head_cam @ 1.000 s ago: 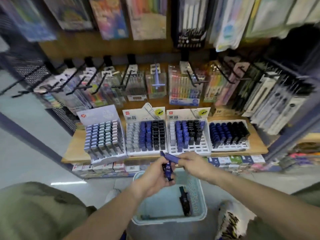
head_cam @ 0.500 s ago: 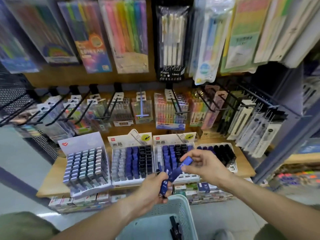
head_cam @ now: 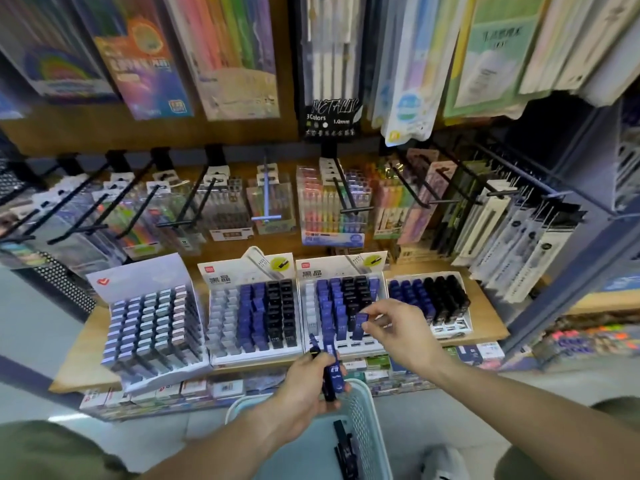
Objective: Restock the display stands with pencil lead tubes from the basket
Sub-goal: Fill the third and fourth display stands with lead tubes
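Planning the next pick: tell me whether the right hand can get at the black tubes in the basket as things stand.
Probably not straight away. The right hand pinches a blue tube at the display stand, so it is occupied. The black tubes lie uncovered in the basket, beside the left hand.

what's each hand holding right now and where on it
Right hand pinches one blue tube by its top end, over the stand. Left hand grips a few tubes around their middles.
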The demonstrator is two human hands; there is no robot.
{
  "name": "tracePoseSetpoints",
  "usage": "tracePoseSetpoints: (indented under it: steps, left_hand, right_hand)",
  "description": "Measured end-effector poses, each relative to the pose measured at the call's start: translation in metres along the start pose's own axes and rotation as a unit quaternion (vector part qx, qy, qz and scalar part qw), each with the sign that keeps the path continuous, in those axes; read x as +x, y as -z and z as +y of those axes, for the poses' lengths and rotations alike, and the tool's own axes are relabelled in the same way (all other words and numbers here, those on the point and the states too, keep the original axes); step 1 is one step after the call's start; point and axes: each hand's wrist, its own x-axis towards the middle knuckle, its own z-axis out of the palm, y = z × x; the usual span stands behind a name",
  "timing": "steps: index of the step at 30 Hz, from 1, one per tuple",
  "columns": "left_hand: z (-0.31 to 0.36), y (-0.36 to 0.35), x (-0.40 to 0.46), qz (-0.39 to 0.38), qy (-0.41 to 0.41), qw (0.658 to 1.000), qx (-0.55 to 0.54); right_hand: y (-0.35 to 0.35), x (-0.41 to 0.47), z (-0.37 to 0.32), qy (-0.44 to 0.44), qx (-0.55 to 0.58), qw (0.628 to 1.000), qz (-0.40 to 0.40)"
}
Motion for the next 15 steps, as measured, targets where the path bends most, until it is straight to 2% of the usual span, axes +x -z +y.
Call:
tracePoseSetpoints:
  steps: [10, 15]
  left_hand:
    - [-0.005, 0.005, 0.009, 0.031, -0.001, 1.0, -0.006]
    - [-0.001, 0.006, 0.008, 0.024, -0.004, 1.0, -0.016]
  right_hand:
    - [-0.031, 0.009, 0.0, -0.005, -0.037, 0.998, -0.048]
    - [-0.039, 0.014, -0.003, -0.027, -0.038, 0.998, -0.046]
